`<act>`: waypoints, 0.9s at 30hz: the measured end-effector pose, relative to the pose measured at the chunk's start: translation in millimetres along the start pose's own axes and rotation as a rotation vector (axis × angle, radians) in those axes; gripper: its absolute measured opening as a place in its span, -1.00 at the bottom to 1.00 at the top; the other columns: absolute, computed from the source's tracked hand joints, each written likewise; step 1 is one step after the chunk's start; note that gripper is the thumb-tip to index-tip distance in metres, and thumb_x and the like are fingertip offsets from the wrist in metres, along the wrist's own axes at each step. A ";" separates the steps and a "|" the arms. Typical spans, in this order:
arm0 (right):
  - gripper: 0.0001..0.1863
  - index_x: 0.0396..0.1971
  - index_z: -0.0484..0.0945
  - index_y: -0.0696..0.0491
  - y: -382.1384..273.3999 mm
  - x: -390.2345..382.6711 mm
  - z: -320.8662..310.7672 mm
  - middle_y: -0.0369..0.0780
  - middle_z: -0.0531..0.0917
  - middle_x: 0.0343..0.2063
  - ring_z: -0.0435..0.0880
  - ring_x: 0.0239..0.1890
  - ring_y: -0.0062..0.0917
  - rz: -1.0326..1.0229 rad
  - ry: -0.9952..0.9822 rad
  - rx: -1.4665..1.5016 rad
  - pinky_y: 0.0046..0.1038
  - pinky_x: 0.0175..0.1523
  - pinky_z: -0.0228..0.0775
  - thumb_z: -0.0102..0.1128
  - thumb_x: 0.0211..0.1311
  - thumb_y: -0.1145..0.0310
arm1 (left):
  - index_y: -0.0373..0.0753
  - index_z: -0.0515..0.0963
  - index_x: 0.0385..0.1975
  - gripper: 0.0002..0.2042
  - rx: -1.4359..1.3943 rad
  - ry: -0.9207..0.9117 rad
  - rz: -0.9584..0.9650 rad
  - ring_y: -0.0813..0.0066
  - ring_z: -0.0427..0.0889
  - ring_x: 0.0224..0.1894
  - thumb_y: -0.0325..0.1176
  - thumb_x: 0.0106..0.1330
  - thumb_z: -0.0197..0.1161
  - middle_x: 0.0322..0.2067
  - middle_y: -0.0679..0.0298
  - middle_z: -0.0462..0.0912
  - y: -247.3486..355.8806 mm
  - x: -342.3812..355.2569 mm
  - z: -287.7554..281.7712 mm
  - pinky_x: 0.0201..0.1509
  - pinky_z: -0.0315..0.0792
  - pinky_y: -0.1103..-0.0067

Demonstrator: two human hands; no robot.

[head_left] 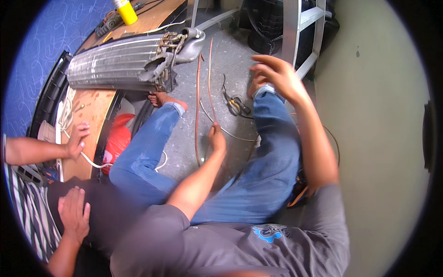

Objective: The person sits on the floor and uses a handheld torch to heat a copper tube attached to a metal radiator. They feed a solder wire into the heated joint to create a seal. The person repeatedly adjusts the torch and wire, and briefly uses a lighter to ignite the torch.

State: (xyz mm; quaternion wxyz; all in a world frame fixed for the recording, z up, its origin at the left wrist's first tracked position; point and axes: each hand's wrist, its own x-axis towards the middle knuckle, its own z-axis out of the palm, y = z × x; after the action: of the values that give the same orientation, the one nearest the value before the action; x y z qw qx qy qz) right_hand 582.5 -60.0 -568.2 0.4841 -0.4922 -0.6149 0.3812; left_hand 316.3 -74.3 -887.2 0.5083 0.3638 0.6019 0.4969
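My left hand [217, 139] is closed around a thin copper tube [210, 83], which rises from the fist toward the far side of the floor. Held up over my right knee, my right hand [278, 77] has its fingers apart and slightly bent, with nothing visible in it. A second copper tube [198, 111] runs beside the first, to its left. Beyond my left foot, a long silver finned coil [115, 63] lies across a wooden board, with bent pipes [171, 46] at its right end. Yellow-and-black-handled pliers [238, 106] lie on the floor between my feet.
On the left, a co-worker's hands [77, 141] are near the wooden board [94, 111]. A red plastic bag [118, 136] sits beneath it. A yellow can [125, 11] stands farther back. A stepladder [291, 32] rises at the far right beside the pale wall [378, 138]. White cable [230, 134] crosses the floor.
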 end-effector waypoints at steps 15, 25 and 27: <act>-0.93 -0.03 0.54 0.13 142.7 209.9 116.4 -0.13 0.77 -0.15 0.91 -0.13 -0.32 0.282 -0.243 0.349 -0.17 0.09 0.89 0.24 0.72 0.47 | -0.04 0.47 -0.39 -0.56 -0.051 -0.254 -0.322 0.60 0.25 -0.61 0.01 0.83 0.10 -0.57 0.47 0.39 -33.4 42.7 -7.9 -0.53 0.16 0.51; -0.97 -0.06 0.54 0.14 117.7 171.8 116.3 -0.22 0.74 -0.15 0.89 -0.11 -0.44 0.126 -0.210 0.287 -0.35 0.05 0.86 0.21 0.71 0.53 | -0.20 0.70 0.07 -0.71 0.083 -0.159 0.093 0.55 0.60 -0.46 -0.23 0.85 0.04 -0.46 0.34 0.64 -4.7 50.5 20.7 -0.31 0.53 0.53; -0.96 -0.07 0.54 0.14 116.3 172.1 120.9 -0.24 0.73 -0.20 0.87 -0.16 -0.47 0.106 -0.202 0.287 -0.36 -0.01 0.84 0.23 0.68 0.56 | -0.24 0.72 0.19 -0.69 0.011 -0.093 0.248 0.60 0.58 -0.35 -0.26 0.85 0.04 -0.44 0.38 0.62 16.7 58.2 39.0 -0.20 0.51 0.55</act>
State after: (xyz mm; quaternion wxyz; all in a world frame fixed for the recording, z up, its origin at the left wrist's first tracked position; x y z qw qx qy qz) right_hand 484.6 134.8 -669.4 0.4644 -0.4090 -0.5729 0.5374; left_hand 340.4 -6.5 -885.1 0.4683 0.4609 0.5308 0.5353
